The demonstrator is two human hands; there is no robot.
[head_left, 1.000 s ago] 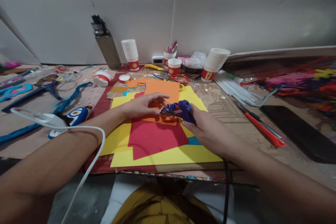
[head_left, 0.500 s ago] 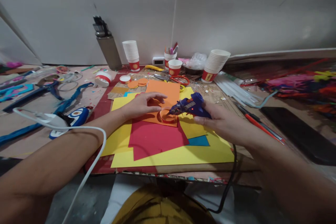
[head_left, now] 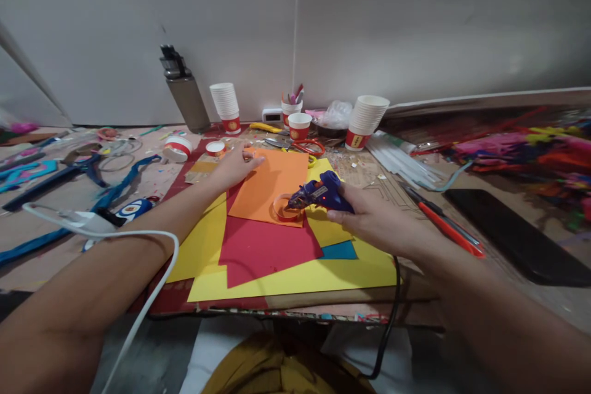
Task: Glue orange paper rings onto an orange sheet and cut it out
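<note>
My right hand [head_left: 364, 209] grips a blue hot glue gun [head_left: 321, 191], a small red light lit on its side. Its nozzle dips into a short paper-cup ring [head_left: 286, 217] with a red band, which lies on an orange sheet [head_left: 272, 181]. Over the back left corner of that sheet is my left hand [head_left: 235, 166], thumb stretched out and apart from the bent fingers. It covers the spot where orange paper discs lay, so whatever its fingertips touch is hidden. Red paper [head_left: 270, 252] and yellow paper [head_left: 295, 280] lie beneath.
Stacked paper cups [head_left: 225, 108] and more cups [head_left: 367, 123] stand at the back, with a bottle [head_left: 187, 95] by the wall. Scissors [head_left: 308, 148] lie behind the sheets. A phone [head_left: 517, 237] and a red cutter [head_left: 450, 228] are right. A white cable [head_left: 173, 246] crosses my left forearm.
My left hand has moved from beside the ring back and left to the orange discs, covering them. The glue gun stays at the ring in my right hand. The view has shifted slightly.
</note>
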